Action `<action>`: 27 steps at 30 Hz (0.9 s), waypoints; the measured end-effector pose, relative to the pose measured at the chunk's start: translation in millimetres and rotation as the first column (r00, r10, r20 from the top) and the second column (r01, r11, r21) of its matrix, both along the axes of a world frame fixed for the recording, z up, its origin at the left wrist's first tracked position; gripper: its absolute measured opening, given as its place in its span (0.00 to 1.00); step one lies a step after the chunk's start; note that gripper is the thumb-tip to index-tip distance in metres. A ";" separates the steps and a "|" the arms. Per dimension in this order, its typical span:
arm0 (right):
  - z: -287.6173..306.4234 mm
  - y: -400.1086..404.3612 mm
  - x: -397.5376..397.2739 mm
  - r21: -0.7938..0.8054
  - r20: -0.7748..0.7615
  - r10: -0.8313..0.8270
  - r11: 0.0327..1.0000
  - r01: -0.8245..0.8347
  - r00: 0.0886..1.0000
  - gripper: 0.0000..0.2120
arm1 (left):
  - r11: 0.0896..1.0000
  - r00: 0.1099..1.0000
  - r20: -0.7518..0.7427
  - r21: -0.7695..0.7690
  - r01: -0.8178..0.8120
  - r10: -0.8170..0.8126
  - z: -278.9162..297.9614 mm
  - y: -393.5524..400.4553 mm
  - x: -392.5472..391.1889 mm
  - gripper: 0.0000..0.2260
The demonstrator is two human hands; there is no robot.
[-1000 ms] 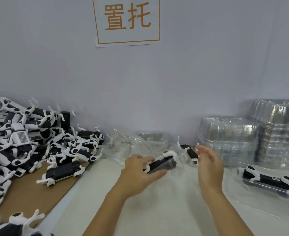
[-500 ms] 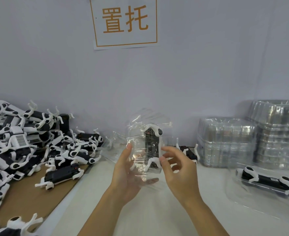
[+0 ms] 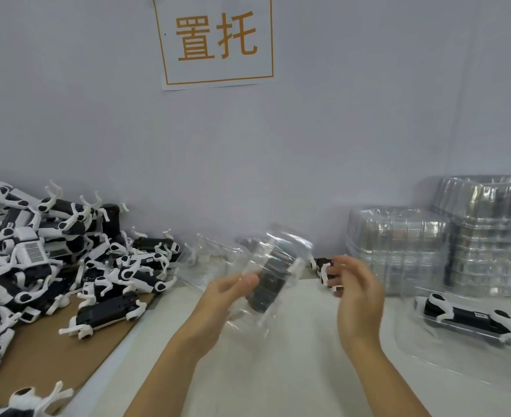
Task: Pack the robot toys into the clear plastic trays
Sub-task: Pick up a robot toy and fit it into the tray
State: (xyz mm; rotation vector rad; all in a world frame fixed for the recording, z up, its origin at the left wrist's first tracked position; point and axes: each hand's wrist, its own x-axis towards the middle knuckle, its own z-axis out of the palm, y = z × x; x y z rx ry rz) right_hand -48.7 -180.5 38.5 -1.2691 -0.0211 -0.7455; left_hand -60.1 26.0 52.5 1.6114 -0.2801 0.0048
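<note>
My left hand (image 3: 227, 299) grips a clear plastic tray (image 3: 281, 251) with a black-and-white robot toy (image 3: 267, 284) in it, held tilted above the white table. My right hand (image 3: 359, 293) hovers just right of the tray, apart from it, fingers loosely curled and holding nothing. A heap of loose robot toys (image 3: 52, 260) lies at the left on brown cardboard (image 3: 46, 353). At the right another toy (image 3: 470, 319) lies in a clear tray (image 3: 428, 353) on the table.
Two stacks of empty clear trays (image 3: 398, 245) (image 3: 491, 233) stand against the wall at the right. A loose toy (image 3: 321, 264) lies behind my right hand's fingers. More loose clear trays (image 3: 218, 257) lie by the wall. A paper sign (image 3: 216, 40) hangs above.
The tray with its toy was lifted upright with both hands. Now it tilts to the right in my left hand alone, and my right hand has let go and moved right.
</note>
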 end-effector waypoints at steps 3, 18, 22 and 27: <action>1.2 -22.5 5.4 0.190 -0.090 -0.068 0.978 0.085 0.994 0.16 | 0.943 0.988 0.116 0.304 -0.138 0.107 -5.0 -2.4 5.5 0.32; -13.2 67.7 -24.4 -0.979 -0.130 -0.084 0.171 -0.114 0.988 0.23 | 0.883 0.926 -0.146 -0.280 -0.377 0.349 -35.0 -17.1 20.6 0.09; -19.0 64.1 -21.8 -0.977 -0.211 -0.139 0.071 -0.203 0.968 0.19 | 0.792 0.799 0.029 -0.159 -0.590 0.601 -27.1 -5.3 21.9 0.10; -9.9 36.3 -14.8 -0.958 -0.239 -0.294 0.228 -0.175 0.926 0.15 | 0.661 0.649 0.267 0.055 -0.748 0.712 -30.4 0.2 27.0 0.11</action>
